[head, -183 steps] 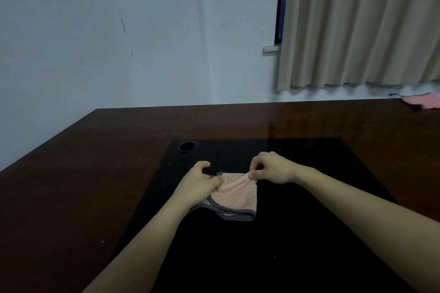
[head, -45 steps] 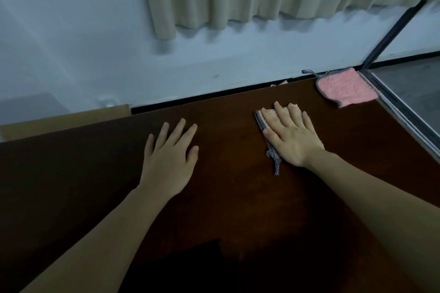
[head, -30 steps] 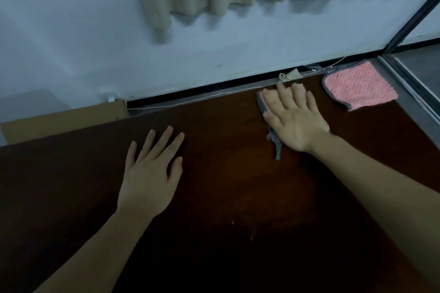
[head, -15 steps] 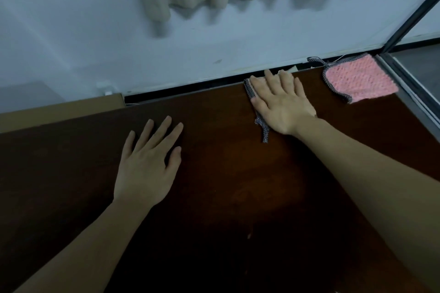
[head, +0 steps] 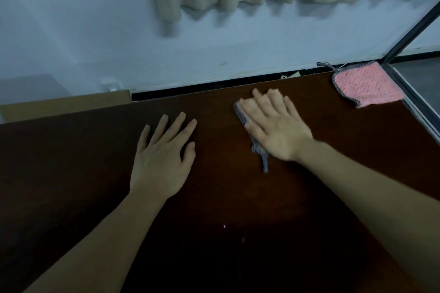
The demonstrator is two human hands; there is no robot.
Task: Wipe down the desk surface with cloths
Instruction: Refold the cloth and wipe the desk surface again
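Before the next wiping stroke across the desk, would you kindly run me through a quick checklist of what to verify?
1. Right hand flat on the cloth: ok.
2. Cloth spread fully under the palm: cannot tell; only its patterned edge shows.
3. Left hand bracing flat on the desk, holding nothing: ok.
4. Path toward the left hand free of objects: ok.
5. Spare pink cloth on the desk at the far right corner: ok.
6. Desk area near the body wiped: cannot tell; too dark.
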